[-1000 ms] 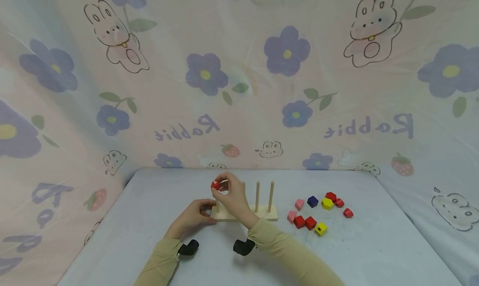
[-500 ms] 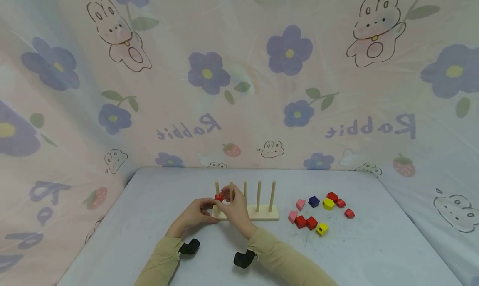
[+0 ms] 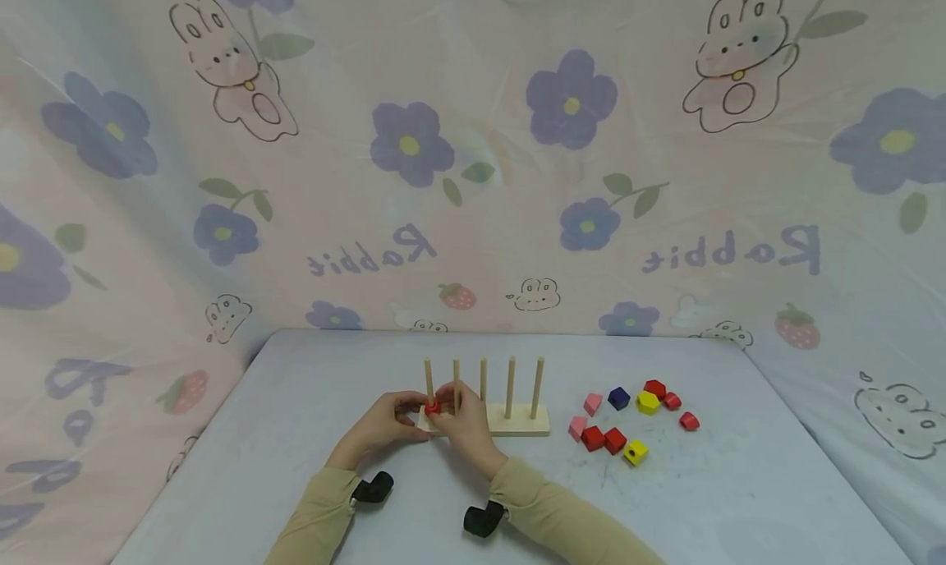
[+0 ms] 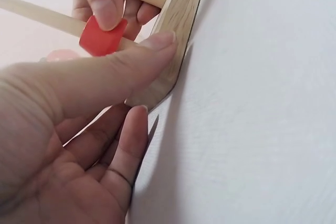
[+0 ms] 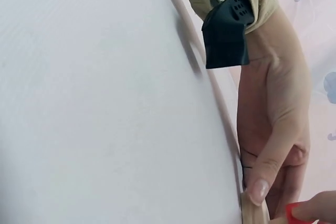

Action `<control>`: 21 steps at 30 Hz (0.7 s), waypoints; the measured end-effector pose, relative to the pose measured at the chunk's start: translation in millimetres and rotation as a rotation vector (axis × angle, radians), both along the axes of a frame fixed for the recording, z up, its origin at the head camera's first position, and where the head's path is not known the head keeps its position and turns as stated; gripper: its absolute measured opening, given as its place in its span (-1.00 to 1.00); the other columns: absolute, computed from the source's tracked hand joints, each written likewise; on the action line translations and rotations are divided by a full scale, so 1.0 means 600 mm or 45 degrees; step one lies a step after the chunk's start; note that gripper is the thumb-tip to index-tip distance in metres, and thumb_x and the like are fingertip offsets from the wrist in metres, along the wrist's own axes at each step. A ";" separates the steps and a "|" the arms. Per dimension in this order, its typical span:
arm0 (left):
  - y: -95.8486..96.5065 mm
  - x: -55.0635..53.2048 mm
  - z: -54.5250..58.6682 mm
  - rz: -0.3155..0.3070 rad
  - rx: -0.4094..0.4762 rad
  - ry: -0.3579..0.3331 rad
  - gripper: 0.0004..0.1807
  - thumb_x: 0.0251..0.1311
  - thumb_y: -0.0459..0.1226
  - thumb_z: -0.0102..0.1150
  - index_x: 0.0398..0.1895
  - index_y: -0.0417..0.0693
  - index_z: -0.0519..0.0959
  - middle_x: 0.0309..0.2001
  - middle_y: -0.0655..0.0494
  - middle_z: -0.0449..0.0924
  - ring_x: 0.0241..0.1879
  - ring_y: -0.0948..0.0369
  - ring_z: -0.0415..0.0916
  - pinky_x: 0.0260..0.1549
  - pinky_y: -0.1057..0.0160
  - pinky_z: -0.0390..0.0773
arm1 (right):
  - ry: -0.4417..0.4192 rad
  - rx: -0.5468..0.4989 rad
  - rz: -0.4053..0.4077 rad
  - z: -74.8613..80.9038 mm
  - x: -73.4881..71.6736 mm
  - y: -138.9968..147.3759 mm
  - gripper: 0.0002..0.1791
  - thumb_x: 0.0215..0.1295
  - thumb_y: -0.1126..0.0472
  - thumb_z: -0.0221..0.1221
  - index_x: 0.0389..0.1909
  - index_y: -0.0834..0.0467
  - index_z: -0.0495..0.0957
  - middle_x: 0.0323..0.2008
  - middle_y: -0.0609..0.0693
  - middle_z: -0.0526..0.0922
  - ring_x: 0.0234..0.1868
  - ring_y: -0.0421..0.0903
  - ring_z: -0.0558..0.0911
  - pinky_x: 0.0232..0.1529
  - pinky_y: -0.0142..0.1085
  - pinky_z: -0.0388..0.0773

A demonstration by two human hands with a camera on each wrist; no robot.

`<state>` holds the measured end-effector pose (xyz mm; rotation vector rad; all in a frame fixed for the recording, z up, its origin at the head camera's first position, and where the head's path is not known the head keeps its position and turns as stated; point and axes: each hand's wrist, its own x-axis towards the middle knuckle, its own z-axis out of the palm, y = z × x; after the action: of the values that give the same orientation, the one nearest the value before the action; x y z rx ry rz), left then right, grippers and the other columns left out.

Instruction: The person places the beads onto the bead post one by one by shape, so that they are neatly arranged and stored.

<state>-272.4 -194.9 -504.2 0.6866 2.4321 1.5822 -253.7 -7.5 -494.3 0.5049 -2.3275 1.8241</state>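
Observation:
A pale wooden peg stand [image 3: 523, 421] with several upright pegs stands on the white table. A red bead [image 3: 433, 407] is threaded on its leftmost peg [image 3: 429, 380], low down near the base. My right hand [image 3: 469, 429] pinches this bead; in the left wrist view the thumb lies on the bead [image 4: 100, 38], with a short length of bare peg between it and the base. My left hand [image 3: 383, 424] grips the stand's left end, its thumb [image 4: 121, 66] along one side and the other fingers on the opposite side. The right wrist view shows the left hand [image 5: 278, 108] at that end.
Loose beads lie to the right of the stand: several red ones [image 3: 615, 440], two yellow ones [image 3: 636, 452], two pink ones [image 3: 593, 404] and a dark blue one [image 3: 618, 398]. A patterned cloth [image 3: 473, 220] hangs behind the table.
My right hand has come down with the red bead, from the top of the leftmost peg to near its foot. The left hand keeps its grip on the stand.

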 end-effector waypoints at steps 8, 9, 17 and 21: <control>-0.008 0.000 0.001 -0.015 0.028 -0.078 -0.39 -0.08 -0.45 0.44 0.12 -0.37 0.47 0.03 -0.21 0.54 -0.21 0.09 0.57 -0.21 0.31 0.60 | 0.015 -0.044 0.012 -0.006 -0.002 -0.001 -0.67 -0.04 0.57 0.30 -0.21 0.38 0.48 -0.26 0.15 0.58 -0.21 0.06 0.62 -0.10 -0.06 0.58; -0.008 0.000 0.001 -0.021 0.034 -0.080 -0.40 -0.07 -0.45 0.44 0.12 -0.37 0.47 0.03 -0.21 0.54 -0.21 0.09 0.58 -0.21 0.30 0.60 | 0.016 -0.038 0.007 -0.006 -0.002 -0.001 -0.67 -0.04 0.58 0.29 -0.21 0.38 0.48 -0.26 0.15 0.58 -0.21 0.06 0.62 -0.10 -0.06 0.58; -0.008 -0.001 0.001 -0.002 0.062 -0.139 -0.39 -0.07 -0.43 0.45 0.12 -0.38 0.47 0.02 -0.21 0.54 -0.21 0.11 0.57 -0.18 0.30 0.59 | 0.040 0.020 0.022 -0.004 0.007 0.015 -0.58 -0.05 0.57 0.25 -0.09 0.36 0.49 -0.16 0.18 0.62 -0.07 0.10 0.62 -0.01 -0.06 0.55; -0.008 -0.001 0.001 0.007 0.070 -0.157 -0.39 -0.08 -0.47 0.44 0.12 -0.39 0.46 0.02 -0.22 0.53 -0.20 0.07 0.56 -0.21 0.33 0.58 | 0.033 0.038 0.088 0.006 0.017 0.032 -0.46 -0.04 0.56 0.23 0.07 0.42 0.42 -0.04 0.28 0.58 0.06 0.15 0.56 0.10 -0.06 0.49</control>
<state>-273.0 -199.6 -503.6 0.5733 2.3130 1.6477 -243.5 11.7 -490.8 0.6170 -2.3517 1.8037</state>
